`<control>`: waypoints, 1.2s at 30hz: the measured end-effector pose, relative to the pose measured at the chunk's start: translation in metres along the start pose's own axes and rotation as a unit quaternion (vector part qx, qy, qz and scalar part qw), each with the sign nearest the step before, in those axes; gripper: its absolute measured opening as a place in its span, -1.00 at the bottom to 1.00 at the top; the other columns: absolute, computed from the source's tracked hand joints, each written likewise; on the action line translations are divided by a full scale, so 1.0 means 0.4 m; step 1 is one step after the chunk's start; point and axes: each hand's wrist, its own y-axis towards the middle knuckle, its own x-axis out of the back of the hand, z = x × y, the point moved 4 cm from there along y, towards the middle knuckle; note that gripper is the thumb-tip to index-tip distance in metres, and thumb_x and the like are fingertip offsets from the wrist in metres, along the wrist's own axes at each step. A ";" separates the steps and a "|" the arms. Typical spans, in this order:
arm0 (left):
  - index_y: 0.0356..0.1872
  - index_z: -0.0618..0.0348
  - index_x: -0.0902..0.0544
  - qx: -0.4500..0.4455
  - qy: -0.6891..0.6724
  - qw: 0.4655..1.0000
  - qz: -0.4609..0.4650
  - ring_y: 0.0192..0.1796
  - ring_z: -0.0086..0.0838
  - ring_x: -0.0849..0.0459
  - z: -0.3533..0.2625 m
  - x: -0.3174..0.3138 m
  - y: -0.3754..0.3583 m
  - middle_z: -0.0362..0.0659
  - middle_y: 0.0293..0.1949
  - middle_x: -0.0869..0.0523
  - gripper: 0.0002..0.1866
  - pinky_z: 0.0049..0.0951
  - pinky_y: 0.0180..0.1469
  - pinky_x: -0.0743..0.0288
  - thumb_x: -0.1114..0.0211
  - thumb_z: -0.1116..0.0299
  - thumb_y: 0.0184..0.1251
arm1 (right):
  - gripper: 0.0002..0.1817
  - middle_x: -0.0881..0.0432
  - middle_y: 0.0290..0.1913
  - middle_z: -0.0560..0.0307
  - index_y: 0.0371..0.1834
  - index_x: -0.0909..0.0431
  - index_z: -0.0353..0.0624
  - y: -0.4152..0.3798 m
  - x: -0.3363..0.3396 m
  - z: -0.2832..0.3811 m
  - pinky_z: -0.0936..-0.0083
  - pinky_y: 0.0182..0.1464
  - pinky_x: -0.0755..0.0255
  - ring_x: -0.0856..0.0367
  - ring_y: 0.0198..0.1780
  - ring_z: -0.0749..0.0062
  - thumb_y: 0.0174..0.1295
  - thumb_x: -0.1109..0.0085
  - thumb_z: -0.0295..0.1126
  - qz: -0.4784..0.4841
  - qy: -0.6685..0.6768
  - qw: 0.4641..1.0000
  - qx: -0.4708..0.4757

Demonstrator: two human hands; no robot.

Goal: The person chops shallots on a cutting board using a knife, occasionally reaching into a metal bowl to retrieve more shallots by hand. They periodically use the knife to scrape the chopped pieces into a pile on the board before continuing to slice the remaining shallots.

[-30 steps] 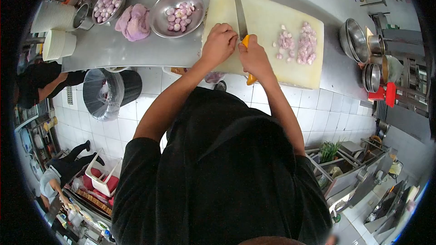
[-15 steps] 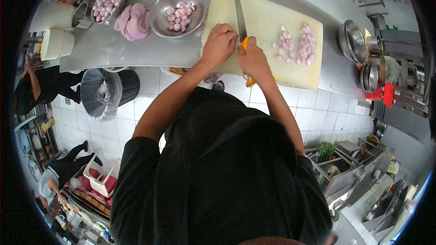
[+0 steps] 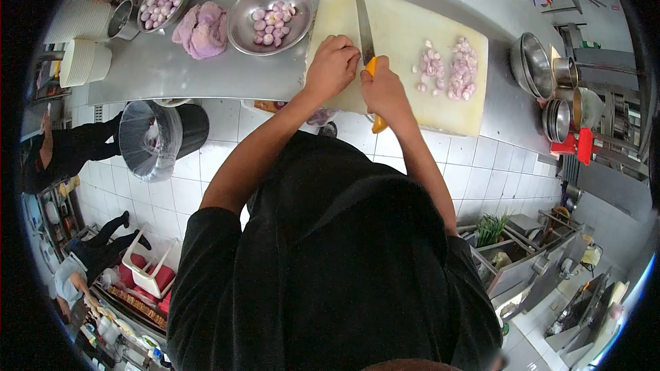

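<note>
My right hand (image 3: 385,91) is wrapped round the yellow handle of a long kitchen knife (image 3: 363,17), whose blade points away from me over the white cutting board (image 3: 405,14). Just left of the blade, my left hand (image 3: 333,65) rests on the board with its fingers curled together; whatever they pinch is hidden. On the right of the board lie two groups of cut shallots (image 3: 463,69). A steel bowl (image 3: 237,34) with peeled shallots (image 3: 272,23) stands left of the board.
Left of the bowl are a crumpled pink cloth (image 3: 201,30), another bowl of shallots (image 3: 163,3) and stacked white containers (image 3: 86,63). Steel bowls (image 3: 533,62) stand at the right. A lined bin (image 3: 192,127) is on the floor at left. Two other people are farther left.
Both hands and the knife hold almost the same place. The view has shifted slightly, and the person at the upper left has moved a little.
</note>
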 end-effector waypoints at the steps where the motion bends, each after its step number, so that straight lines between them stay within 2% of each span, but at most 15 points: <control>1: -0.41 0.22 -0.73 -0.004 0.004 1.000 0.004 -0.11 -0.16 -0.59 -0.004 0.002 -0.004 -0.11 -0.27 -0.63 -0.97 -0.23 0.03 -0.52 -0.37 0.51 0.17 | -0.69 -0.66 -0.39 -0.36 0.02 -0.23 -0.35 -0.005 0.000 -0.004 0.13 -0.44 -0.62 -0.69 -0.60 -0.04 0.49 0.01 -0.31 0.014 0.015 1.000 -0.009; 5: -0.29 0.20 -0.76 0.007 0.009 1.000 0.013 -0.06 -0.12 -0.61 0.002 -0.008 -0.007 -0.09 -0.20 -0.66 -0.91 -0.18 0.05 -0.54 -0.37 0.50 0.19 | -0.70 -0.66 -0.37 -0.36 0.02 -0.23 -0.35 -0.005 -0.020 -0.013 0.14 -0.44 -0.63 -0.69 -0.59 -0.04 0.49 0.02 -0.31 -0.002 0.015 1.000 -0.004; 7: -0.29 0.20 -0.76 -0.002 0.016 1.000 0.020 -0.07 -0.11 -0.61 0.004 -0.007 -0.002 -0.09 -0.20 -0.66 -0.91 -0.18 0.05 -0.53 -0.37 0.50 0.19 | -0.70 -0.66 -0.38 -0.36 0.02 -0.23 -0.36 0.001 -0.018 -0.003 0.14 -0.44 -0.63 -0.69 -0.59 -0.04 0.49 0.02 -0.31 -0.006 0.012 1.000 -0.009; 10: -0.29 0.21 -0.76 -0.003 0.015 1.000 0.026 -0.08 -0.11 -0.60 0.000 -0.004 -0.005 -0.09 -0.21 -0.66 -0.91 -0.18 0.05 -0.53 -0.37 0.50 0.19 | -0.71 -0.66 -0.38 -0.35 0.01 -0.23 -0.35 -0.025 0.016 0.031 0.15 -0.46 -0.62 -0.69 -0.60 -0.03 0.48 0.02 -0.32 0.045 0.046 0.997 -0.047; 13: -0.29 0.21 -0.76 -0.005 0.013 1.000 0.025 -0.09 -0.11 -0.60 -0.004 -0.006 -0.010 -0.09 -0.21 -0.66 -0.91 -0.18 0.04 -0.54 -0.37 0.51 0.19 | -0.72 -0.66 -0.38 -0.36 -0.01 -0.23 -0.36 0.003 -0.030 0.008 0.17 -0.49 -0.61 -0.69 -0.60 -0.02 0.47 0.03 -0.33 -0.012 0.000 1.000 0.009; 16: -0.29 0.22 -0.76 -0.003 0.014 0.999 0.034 -0.08 -0.11 -0.60 -0.001 -0.005 -0.014 -0.08 -0.20 -0.66 -0.91 -0.18 0.04 -0.53 -0.36 0.51 0.20 | -0.73 -0.65 -0.38 -0.37 -0.03 -0.23 -0.37 -0.016 0.008 0.023 0.16 -0.51 -0.60 -0.69 -0.61 -0.02 0.47 0.03 -0.35 0.030 0.039 0.999 -0.019; 22: -0.29 0.22 -0.76 -0.001 0.019 1.000 0.025 -0.07 -0.11 -0.60 0.005 -0.006 -0.006 -0.08 -0.20 -0.66 -0.91 -0.14 0.04 -0.52 -0.37 0.49 0.19 | -0.74 -0.65 -0.37 -0.40 -0.03 -0.23 -0.37 0.018 -0.047 -0.020 0.14 -0.50 -0.60 -0.69 -0.60 -0.02 0.46 0.04 -0.36 -0.024 0.004 0.999 0.021; 28: -0.29 0.22 -0.76 -0.016 0.018 0.999 0.032 -0.07 -0.11 -0.60 0.008 -0.017 -0.008 -0.08 -0.21 -0.65 -0.90 -0.17 0.03 -0.52 -0.38 0.47 0.17 | -0.71 -0.67 -0.33 -0.39 0.02 -0.23 -0.36 0.014 -0.038 -0.011 0.17 -0.51 -0.58 -0.70 -0.58 -0.02 0.46 0.03 -0.35 0.001 0.019 1.000 0.000; 31: -0.36 0.18 -0.75 -0.051 0.028 0.998 0.007 -0.10 -0.13 -0.58 0.007 -0.014 -0.010 -0.09 -0.24 -0.62 -0.93 -0.18 0.00 -0.51 -0.39 0.48 0.12 | -0.68 -0.68 -0.34 -0.47 0.02 -0.27 -0.37 -0.011 0.032 0.024 -0.04 -0.28 -0.62 -0.72 -0.41 -0.27 0.42 -0.02 -0.33 0.044 0.073 0.995 -0.045; 32: -0.39 0.17 -0.75 -0.066 0.034 0.997 -0.005 -0.12 -0.14 -0.57 0.001 -0.015 -0.012 -0.10 -0.25 -0.61 -0.94 -0.19 -0.02 -0.50 -0.38 0.48 0.10 | -0.68 -0.68 -0.36 -0.45 0.03 -0.28 -0.37 -0.019 0.051 0.029 -0.01 -0.33 -0.61 -0.72 -0.46 -0.23 0.43 -0.02 -0.32 0.040 0.075 0.995 -0.044; 34: -0.29 0.18 -0.77 -0.037 0.008 0.999 0.006 -0.09 -0.13 -0.59 0.004 -0.009 -0.014 -0.10 -0.22 -0.64 -0.88 -0.16 0.01 -0.52 -0.42 0.47 0.12 | -0.67 -0.68 -0.40 -0.41 0.04 -0.29 -0.36 -0.031 0.077 0.034 0.04 -0.44 -0.59 -0.70 -0.55 -0.15 0.44 -0.04 -0.30 0.033 0.078 0.996 -0.041; 36: -0.20 0.19 -0.78 -0.010 -0.034 0.999 0.007 -0.04 -0.12 -0.62 0.002 0.003 -0.009 -0.08 -0.18 -0.68 -0.83 -0.12 0.05 -0.54 -0.44 0.45 0.18 | -0.66 -0.68 -0.41 -0.40 0.05 -0.30 -0.36 -0.033 0.055 0.008 0.05 -0.44 -0.58 -0.71 -0.55 -0.12 0.45 -0.04 -0.29 0.009 0.075 0.997 -0.031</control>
